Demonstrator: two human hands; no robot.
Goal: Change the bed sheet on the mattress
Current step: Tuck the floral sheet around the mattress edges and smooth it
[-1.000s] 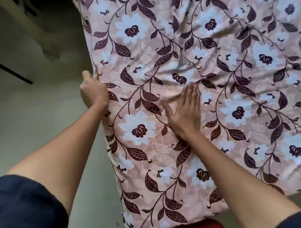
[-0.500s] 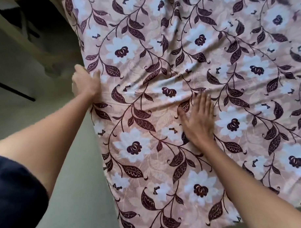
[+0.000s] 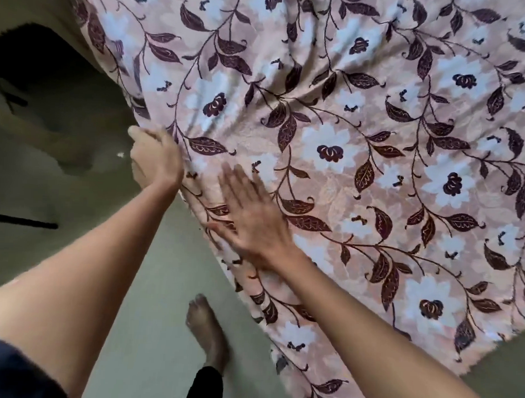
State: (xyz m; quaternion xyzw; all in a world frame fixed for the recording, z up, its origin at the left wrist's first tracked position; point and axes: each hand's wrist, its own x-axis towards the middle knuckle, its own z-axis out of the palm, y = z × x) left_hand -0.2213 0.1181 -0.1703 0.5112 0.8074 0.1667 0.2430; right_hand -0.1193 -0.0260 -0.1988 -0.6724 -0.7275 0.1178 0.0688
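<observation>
Pinching the bed sheet [image 3: 374, 202] edge is the left grip [image 3: 155, 161]; the right grip [image 3: 251, 219] presses it, spread.

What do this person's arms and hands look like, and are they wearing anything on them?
No gloves on the left hand or the right hand, and no watch or bracelet at either wrist. The forearms are uncovered. A dark blue sleeve covers the left upper arm. The right hand is blurred, so I cannot rule out a ring.

Pink floral bed sheet [image 3: 360, 178], maroon leaves
</observation>
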